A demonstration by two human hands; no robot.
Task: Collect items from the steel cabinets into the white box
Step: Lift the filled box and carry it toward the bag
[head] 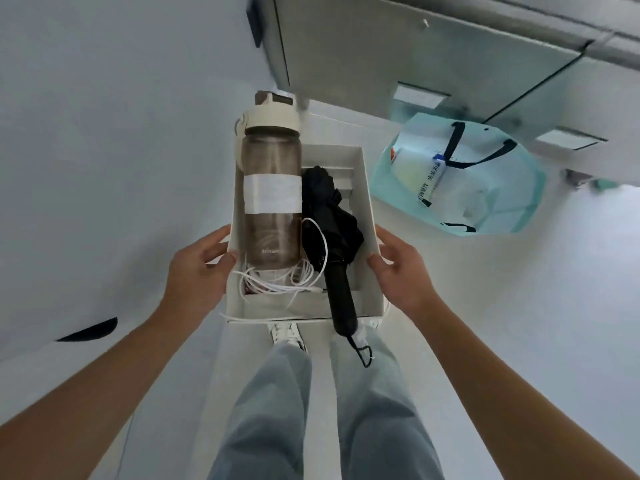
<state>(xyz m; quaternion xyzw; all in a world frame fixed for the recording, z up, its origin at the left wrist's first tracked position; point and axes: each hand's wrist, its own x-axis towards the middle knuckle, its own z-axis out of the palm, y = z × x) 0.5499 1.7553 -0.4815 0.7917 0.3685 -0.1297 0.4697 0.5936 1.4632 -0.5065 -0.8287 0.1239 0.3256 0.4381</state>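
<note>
the white box [367, 188] is being held out in front of the person, above the shoes and the floor, not resting on any worktop. the left hand [201, 268] is gripping the box's left wall, thumb hooking over the rim and fingers lying along the outside. the right hand [398, 268] is gripping the right wall the same way.

three items are lying in the box:
- a smoky water bottle [272, 188], its cream cap overhanging the far rim
- a black folding umbrella [332, 230], its handle sticking out over the near rim
- a loose white cable [277, 282], trailing over the near edge

collection is judged to be well under way. the box is looking close to full. a teal bag [485, 188] is sitting on the floor just beside the steel cabinet [381, 46]. whether it is meant for collecting cannot be told. the cabinet interior is not showing, so what is left inside is unconfirmed.
</note>
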